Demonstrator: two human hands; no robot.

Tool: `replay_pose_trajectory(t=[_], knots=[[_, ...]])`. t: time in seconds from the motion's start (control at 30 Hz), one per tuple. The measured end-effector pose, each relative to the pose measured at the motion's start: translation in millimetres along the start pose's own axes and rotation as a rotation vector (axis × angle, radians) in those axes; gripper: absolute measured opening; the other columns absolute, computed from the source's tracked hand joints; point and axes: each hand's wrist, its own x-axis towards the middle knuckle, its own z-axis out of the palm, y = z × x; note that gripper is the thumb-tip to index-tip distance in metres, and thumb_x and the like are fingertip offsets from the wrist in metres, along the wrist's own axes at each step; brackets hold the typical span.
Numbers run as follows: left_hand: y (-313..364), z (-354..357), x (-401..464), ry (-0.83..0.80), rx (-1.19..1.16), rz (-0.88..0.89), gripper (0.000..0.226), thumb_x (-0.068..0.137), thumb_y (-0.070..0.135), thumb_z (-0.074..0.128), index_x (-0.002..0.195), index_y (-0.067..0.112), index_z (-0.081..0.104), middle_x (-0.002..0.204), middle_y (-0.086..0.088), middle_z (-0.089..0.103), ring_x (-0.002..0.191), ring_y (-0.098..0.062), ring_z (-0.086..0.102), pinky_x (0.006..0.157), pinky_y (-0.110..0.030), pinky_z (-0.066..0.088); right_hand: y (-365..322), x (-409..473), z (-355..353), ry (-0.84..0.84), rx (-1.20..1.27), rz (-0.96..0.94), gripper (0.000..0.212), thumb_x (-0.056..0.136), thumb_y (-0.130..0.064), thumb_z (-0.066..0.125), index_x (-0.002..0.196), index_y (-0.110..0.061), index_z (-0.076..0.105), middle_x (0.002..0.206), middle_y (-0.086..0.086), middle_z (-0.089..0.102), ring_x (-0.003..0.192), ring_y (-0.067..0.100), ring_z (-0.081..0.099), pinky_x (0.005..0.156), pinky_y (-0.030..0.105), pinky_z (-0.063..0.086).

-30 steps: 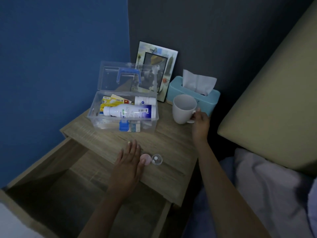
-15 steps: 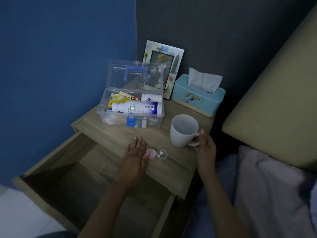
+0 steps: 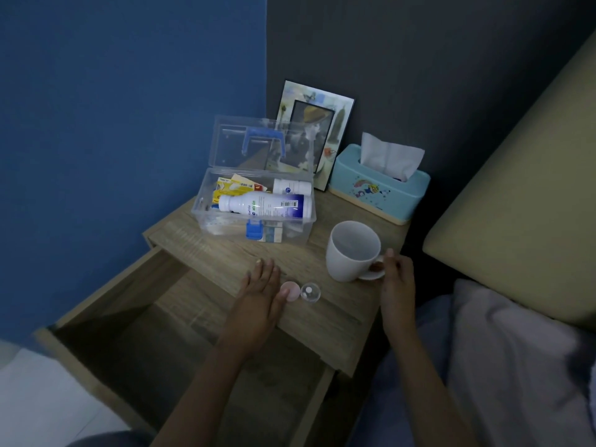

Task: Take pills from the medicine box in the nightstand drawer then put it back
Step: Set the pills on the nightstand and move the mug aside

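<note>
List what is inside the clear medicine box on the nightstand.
The open medicine box holds a large white bottle lying on its side, a smaller white bottle behind it, and yellow packets. More packaging lies underneath, mostly covered by the large bottle, so it cannot be identified.

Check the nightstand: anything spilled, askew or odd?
Nothing spilled or damaged. The medicine box sits open on the nightstand with its lid up, the drawer below is pulled out, and a small clear cap holding a pill lies loose near the front edge. The mug is upright.
</note>
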Motion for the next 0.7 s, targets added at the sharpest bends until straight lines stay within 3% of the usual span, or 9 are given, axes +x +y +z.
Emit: replay_pose_trajectory(t=[0.1,0.23,0.3,0.37,0.43,0.53,0.63,0.7], knots=[[8.2,-16.6,-2.6,0.083,-0.155,-0.026,0.051,0.100,0.029,0.038,0.146,0.008,0.033,0.157,-0.010,0.027,0.147,-0.020,0.019,0.118,-0.028,0.013,-20.9,-2.0,3.3,0.072,-0.040,-0.132,0.018,0.101,-0.028,0.046,0.102,-0.012,0.053,0.083,-0.014,0.056,0.072,-0.011,0.055,0.061,-0.003,0.039],[11.3,-54.6,5.1,0.399,-0.118,0.032,0.041,0.098,0.029,0.043,0.130,0.007,0.057,0.128,-0.015,0.062,0.121,-0.025,0.055,0.105,-0.038,0.042,-69.3,4.9,33.9,0.009,0.015,-0.316,0.021,0.100,-0.025,0.049,0.108,-0.008,0.059,0.099,-0.007,0.061,0.091,-0.002,0.058,0.085,0.013,0.044],[6.4,-76.3,19.4,0.531,-0.088,0.062,0.042,0.099,0.033,0.038,0.123,0.008,0.062,0.121,-0.011,0.065,0.115,-0.024,0.057,0.098,-0.041,0.045,-94.0,20.7,65.1,-0.102,-0.015,-0.288,0.019,0.100,-0.032,0.047,0.101,-0.016,0.058,0.091,-0.016,0.059,0.083,-0.015,0.055,0.079,0.003,0.042],[-2.1,-94.4,36.9,0.610,-0.122,0.008,0.045,0.099,0.036,0.035,0.125,0.009,0.060,0.126,-0.010,0.061,0.120,-0.022,0.053,0.101,-0.040,0.043,-113.1,49.9,104.1,-0.219,-0.066,-0.149,0.025,0.100,-0.039,0.043,0.094,-0.019,0.058,0.086,-0.015,0.059,0.084,-0.005,0.058,0.076,0.013,0.043],[-14.6,-106.9,55.5,0.618,-0.162,-0.101,0.050,0.099,0.040,0.033,0.133,0.009,0.054,0.140,-0.011,0.052,0.133,-0.022,0.043,0.111,-0.037,0.035,-125.7,83.2,141.5,-0.334,-0.164,-0.004,0.045,0.101,-0.045,0.037,0.111,-0.010,0.063,0.110,0.007,0.067,0.106,0.021,0.061,0.088,0.028,0.044],[-32.5,-117.4,77.9,0.522,-0.346,-0.272,0.061,0.097,0.048,0.033,0.143,0.010,0.040,0.151,-0.008,0.039,0.141,-0.021,0.033,0.116,-0.034,0.026,-132.2,118.0,178.7,-0.380,-0.300,0.150,0.066,0.101,-0.050,0.028,0.147,-0.005,0.039,0.151,0.018,0.042,0.135,0.032,0.046,0.103,0.034,0.038],[-40.5,-123.6,88.9,0.431,-0.572,-0.328,0.049,0.097,0.049,0.033,0.130,0.018,0.053,0.130,0.011,0.050,0.126,-0.010,0.045,0.098,-0.023,0.031,-127.7,131.6,194.0,-0.390,-0.294,0.270,0.077,0.098,-0.058,0.024,0.154,-0.005,0.024,0.162,0.014,0.020,0.144,0.032,0.033,0.117,0.040,0.030],[-42.0,-125.5,91.0,0.419,-0.625,-0.323,0.038,0.097,0.050,0.033,0.118,0.029,0.057,0.118,0.014,0.052,0.113,-0.002,0.046,0.091,-0.020,0.030,-124.5,133.6,198.1,-0.382,-0.213,0.330,0.081,0.096,-0.062,0.025,0.156,-0.008,0.016,0.163,0.013,0.019,0.146,0.033,0.030,0.118,0.042,0.027]])
